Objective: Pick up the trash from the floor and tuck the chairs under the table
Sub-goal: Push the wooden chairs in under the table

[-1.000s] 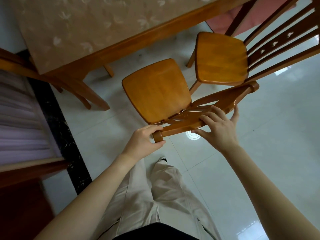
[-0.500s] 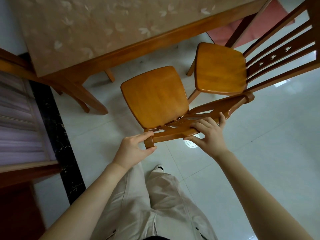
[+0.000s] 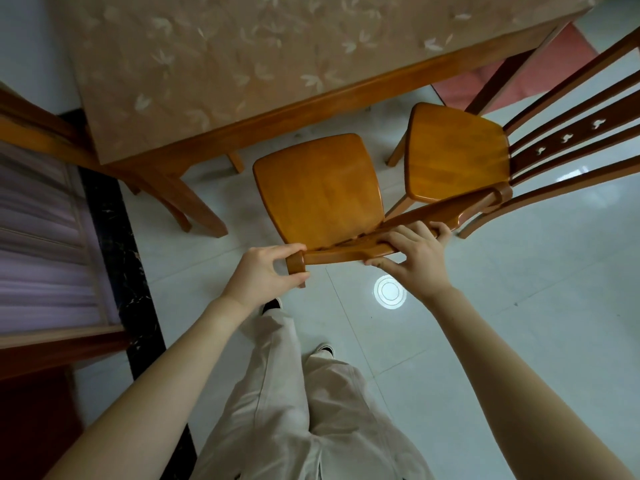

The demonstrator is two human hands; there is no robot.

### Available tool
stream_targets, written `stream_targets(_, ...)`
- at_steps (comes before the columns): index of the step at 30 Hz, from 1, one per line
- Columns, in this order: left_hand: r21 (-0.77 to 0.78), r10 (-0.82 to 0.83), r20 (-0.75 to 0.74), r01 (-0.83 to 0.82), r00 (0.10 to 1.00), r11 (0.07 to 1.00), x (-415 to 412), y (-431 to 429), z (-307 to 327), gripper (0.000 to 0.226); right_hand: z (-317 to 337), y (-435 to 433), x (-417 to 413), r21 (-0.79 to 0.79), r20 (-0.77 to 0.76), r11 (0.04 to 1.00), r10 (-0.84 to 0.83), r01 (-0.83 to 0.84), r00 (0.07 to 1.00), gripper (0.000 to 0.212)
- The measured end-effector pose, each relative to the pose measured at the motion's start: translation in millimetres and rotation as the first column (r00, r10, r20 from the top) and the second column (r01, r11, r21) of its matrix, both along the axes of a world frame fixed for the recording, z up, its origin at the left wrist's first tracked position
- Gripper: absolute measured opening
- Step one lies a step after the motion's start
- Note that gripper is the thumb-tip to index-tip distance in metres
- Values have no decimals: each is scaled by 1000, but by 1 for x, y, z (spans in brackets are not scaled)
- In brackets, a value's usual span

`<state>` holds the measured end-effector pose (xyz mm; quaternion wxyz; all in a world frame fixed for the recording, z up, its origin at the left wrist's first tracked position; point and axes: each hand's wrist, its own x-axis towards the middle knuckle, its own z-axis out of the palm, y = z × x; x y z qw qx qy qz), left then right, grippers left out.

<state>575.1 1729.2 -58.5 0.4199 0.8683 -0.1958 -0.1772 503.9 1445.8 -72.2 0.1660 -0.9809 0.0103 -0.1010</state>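
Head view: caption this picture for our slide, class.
Both hands grip an orange wooden chair's backrest beside the cloth-covered wooden table.

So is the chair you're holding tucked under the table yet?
Not yet. The whole seat of the held chair shows on the near side of the table edge, with both hands, left and right, gripping its top rail.

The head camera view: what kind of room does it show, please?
Most likely a dining area in a home. A wooden table with a leaf-patterned cover stands on a glossy tiled floor, and two matching wooden chairs, one held by its back and one beside it, face the table.
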Motion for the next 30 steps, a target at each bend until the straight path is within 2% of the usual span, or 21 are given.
stream_targets(8,18,10,-15,-10,1000,1000,60,4,-2,50,-3,4,59,-56,-55,998,-23,20,998,64)
stream_targets(30,49,4,40,-6,999,999,207,-7,1,48,-3,-9,214,-49,-17,999,4,-5,1000,56)
